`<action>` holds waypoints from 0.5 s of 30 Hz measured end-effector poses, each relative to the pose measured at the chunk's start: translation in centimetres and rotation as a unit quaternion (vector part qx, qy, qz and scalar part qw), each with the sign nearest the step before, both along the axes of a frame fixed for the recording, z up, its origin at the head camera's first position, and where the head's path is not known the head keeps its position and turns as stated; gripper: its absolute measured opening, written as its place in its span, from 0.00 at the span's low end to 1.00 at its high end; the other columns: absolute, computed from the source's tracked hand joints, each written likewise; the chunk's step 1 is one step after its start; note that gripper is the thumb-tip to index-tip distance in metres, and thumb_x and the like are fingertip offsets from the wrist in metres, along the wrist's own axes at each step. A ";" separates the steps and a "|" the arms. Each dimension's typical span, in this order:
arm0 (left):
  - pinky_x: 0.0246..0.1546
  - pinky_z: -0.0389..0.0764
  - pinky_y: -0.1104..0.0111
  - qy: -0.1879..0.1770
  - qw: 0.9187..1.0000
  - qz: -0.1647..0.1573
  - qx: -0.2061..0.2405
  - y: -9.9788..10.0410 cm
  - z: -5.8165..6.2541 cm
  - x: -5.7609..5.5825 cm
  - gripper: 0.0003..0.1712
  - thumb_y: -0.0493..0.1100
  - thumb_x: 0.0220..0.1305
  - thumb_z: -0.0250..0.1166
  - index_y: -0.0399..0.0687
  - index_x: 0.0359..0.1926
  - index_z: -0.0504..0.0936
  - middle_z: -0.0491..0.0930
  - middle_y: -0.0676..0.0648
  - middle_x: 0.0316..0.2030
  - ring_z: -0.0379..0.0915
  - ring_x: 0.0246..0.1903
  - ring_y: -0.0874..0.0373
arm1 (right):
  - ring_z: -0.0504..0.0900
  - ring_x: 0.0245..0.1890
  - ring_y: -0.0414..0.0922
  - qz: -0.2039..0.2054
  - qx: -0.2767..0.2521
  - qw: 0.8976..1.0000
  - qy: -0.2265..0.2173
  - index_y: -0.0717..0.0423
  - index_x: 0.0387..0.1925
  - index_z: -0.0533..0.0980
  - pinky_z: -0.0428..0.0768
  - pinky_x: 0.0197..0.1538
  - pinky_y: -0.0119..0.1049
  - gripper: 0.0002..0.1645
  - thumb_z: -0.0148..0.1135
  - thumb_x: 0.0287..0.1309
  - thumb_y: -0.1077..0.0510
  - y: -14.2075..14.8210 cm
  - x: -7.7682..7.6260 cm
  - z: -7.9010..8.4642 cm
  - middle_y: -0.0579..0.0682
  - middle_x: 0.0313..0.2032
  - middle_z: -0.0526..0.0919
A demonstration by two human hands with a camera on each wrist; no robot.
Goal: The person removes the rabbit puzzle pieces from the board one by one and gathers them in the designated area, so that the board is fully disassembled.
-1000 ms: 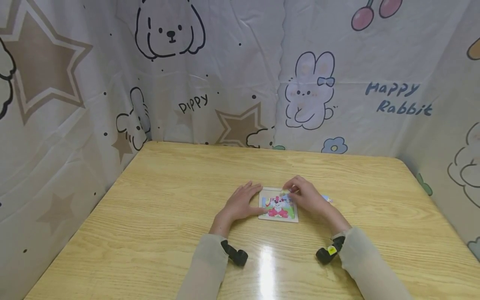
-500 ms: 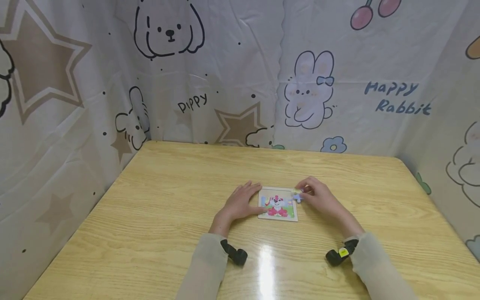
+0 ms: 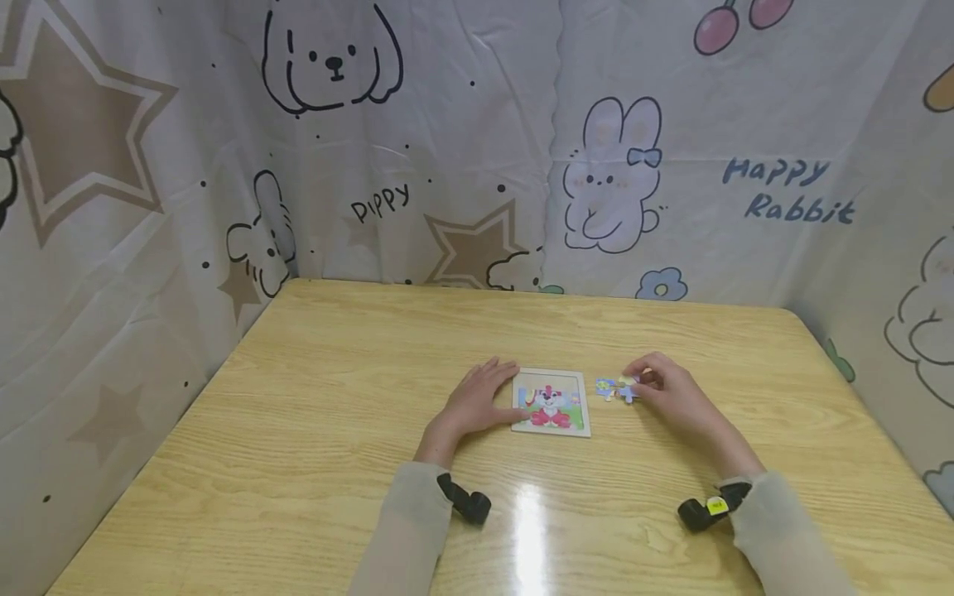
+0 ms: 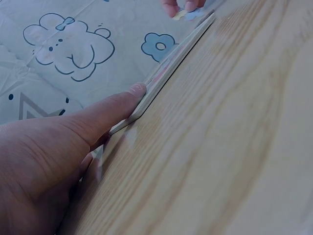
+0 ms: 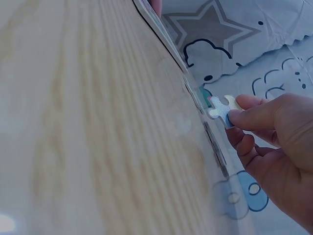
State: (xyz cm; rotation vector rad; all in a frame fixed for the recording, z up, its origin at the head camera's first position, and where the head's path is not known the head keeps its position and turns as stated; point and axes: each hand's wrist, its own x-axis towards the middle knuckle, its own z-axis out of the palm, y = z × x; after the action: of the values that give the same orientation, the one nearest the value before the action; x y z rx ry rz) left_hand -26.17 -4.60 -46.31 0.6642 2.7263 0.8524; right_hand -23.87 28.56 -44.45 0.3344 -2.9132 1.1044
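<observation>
A small square jigsaw puzzle tray [image 3: 551, 372] lies on the table with a pink-and-white cartoon animal picture [image 3: 550, 411] in its lower part; its upper part shows bare cream backing. My left hand [image 3: 469, 404] rests along the tray's left side, fingers stretched to the far corner. In the left wrist view its thumb [image 4: 124, 100] lies on the near rim. To the right of the tray, my right hand [image 3: 676, 396] pinches a blue-and-yellow jigsaw piece [image 5: 221, 108] between thumb and fingers, held above the table. Loose jigsaw pieces [image 3: 604, 386] lie beside it, partly overlapped by the held one.
The wood-grain table [image 3: 358, 372] spreads out on all sides of the tray. A printed curtain [image 3: 462, 149] hangs along the table's back and sides. Each wrist wears a black camera [image 3: 471, 507] on a strap.
My right hand has moved right with the pinched jigsaw piece, from over the tray's upper right to above the loose pieces, baring the tray's upper part. The left hand has stayed put.
</observation>
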 end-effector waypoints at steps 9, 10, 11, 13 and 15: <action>0.80 0.40 0.58 0.004 1.000 0.000 -0.002 0.0 -0.1 -0.1 0.47 0.63 0.59 0.67 0.55 0.74 0.60 0.56 0.52 0.76 0.40 0.79 0.53 | 0.80 0.50 0.55 -0.009 0.021 1.000 0.016 0.59 0.49 0.76 0.82 0.52 0.44 0.12 0.58 0.64 0.66 2.1 0.4 -0.1 0.59 0.51 0.77; 0.80 0.40 0.58 0.004 1.000 0.000 -0.002 0.0 0.0 0.0 0.47 0.62 0.59 0.67 0.55 0.74 0.60 0.56 0.52 0.76 0.40 0.79 0.53 | 0.80 0.49 0.54 -0.010 0.022 1.000 0.017 0.59 0.49 0.76 0.82 0.51 0.40 0.12 0.59 0.64 0.66 2.3 0.5 -0.1 0.59 0.50 0.77; 0.80 0.40 0.58 0.005 1.000 0.000 -0.003 0.0 0.0 0.0 0.47 0.62 0.59 0.67 0.54 0.74 0.60 0.56 0.52 0.76 0.40 0.79 0.53 | 0.80 0.49 0.54 -0.010 0.024 0.999 0.018 0.59 0.49 0.76 0.82 0.50 0.35 0.12 0.59 0.64 0.65 2.6 0.5 -0.1 0.59 0.50 0.77; 0.80 0.41 0.58 0.005 1.000 0.000 -0.002 0.0 0.0 0.0 0.48 0.62 0.59 0.67 0.54 0.74 0.60 0.56 0.52 0.76 0.41 0.79 0.53 | 0.80 0.48 0.53 -0.013 0.026 0.999 0.017 0.59 0.48 0.76 0.79 0.47 0.27 0.12 0.60 0.63 0.65 3.0 0.7 0.0 0.59 0.50 0.77; 0.80 0.41 0.58 0.006 1.000 -0.001 -0.001 0.0 0.0 0.0 0.48 0.63 0.58 0.67 0.54 0.74 0.60 0.57 0.52 0.76 0.41 0.78 0.53 | 0.80 0.48 0.54 -0.017 0.028 0.999 0.015 0.59 0.49 0.76 0.76 0.45 0.22 0.12 0.60 0.63 0.65 3.4 0.9 0.0 0.59 0.50 0.77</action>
State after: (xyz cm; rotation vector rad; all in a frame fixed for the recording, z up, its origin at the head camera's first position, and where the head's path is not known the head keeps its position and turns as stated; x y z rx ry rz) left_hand -26.17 -4.57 -46.29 0.6729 2.7362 0.8483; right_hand -22.97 31.98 -44.43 0.2976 -2.9151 1.0068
